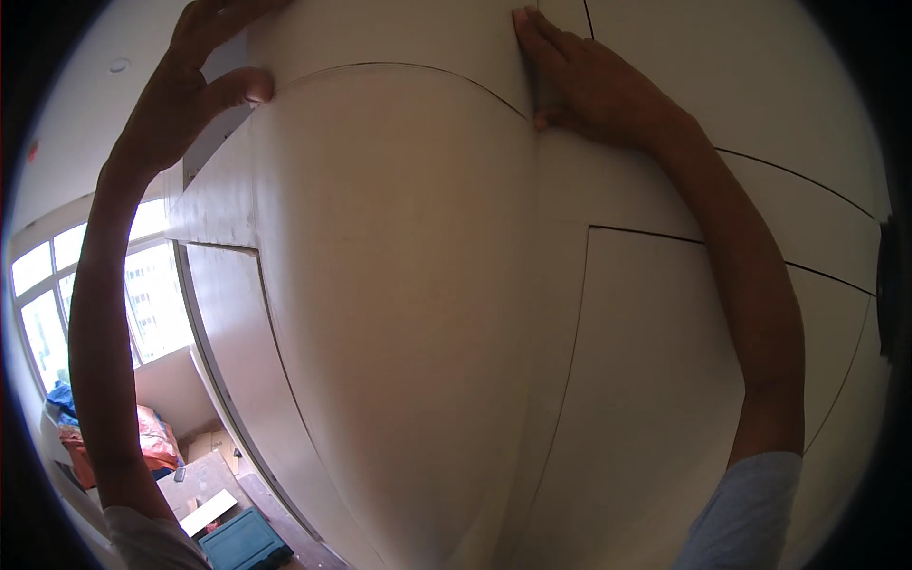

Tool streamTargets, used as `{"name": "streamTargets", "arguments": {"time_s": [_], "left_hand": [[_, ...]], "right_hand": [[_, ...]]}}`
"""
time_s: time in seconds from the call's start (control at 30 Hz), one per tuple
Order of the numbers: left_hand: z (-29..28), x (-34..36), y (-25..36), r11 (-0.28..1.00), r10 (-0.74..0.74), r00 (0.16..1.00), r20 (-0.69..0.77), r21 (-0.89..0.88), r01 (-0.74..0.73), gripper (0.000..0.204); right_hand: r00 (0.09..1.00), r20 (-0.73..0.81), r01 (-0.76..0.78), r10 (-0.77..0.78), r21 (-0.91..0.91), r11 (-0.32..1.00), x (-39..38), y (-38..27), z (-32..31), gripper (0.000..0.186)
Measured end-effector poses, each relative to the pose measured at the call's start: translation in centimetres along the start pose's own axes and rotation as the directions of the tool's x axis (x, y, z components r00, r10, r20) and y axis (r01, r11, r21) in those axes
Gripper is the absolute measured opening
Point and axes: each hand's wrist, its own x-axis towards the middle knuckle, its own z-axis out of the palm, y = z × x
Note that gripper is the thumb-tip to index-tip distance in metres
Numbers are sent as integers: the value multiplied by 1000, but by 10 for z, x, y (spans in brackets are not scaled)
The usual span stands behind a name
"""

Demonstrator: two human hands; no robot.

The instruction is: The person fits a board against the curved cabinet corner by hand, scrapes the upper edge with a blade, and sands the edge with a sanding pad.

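Observation:
A cream upper panel (408,33) spans the top between my two hands, with a dark curved seam below it. My left hand (195,95) is raised at the panel's left edge, its thumb apart from the fingers and its thumb tip touching near the corner. The fingertips of that hand run out past the top of the picture. Flat against the panel's right edge lies my right hand (608,90), fingers stretched upward, thumb near the seam's right end. Under the seam a tall cream panel (399,285) stands straight ahead.
More cream panels with dark gaps (655,332) stand at right. A bright window (157,294) is at far left. Below it lie orange and blue bags (157,437), a teal case (245,541) and a white strip (209,513). A dark object (888,285) sits at the right rim.

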Motion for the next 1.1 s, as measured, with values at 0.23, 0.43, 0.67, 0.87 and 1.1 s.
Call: {"name": "streamTargets", "arguments": {"time_s": [0.23,0.43,0.67,0.87,1.1], "left_hand": [[-4,-1,5,998,-69,997,20,5,69,89],[-7,3,10,999,-38,999,2,-16,38,91],[14,1,-26,996,91,982,-164,-2,-92,86],[19,5,-24,993,118,971,-206,-6,-121,90],[-3,12,-1,995,66,991,-115,-71,-74,90]], "right_hand": [[971,223,-107,80,109,988,5,-17,-35,103],[997,62,-43,39,60,997,-3,-5,-17,103],[997,68,-58,47,174,983,-11,-16,-30,103],[988,-108,-85,108,202,976,-4,4,12,107],[967,-194,-120,165,224,967,-10,4,18,105]]}}
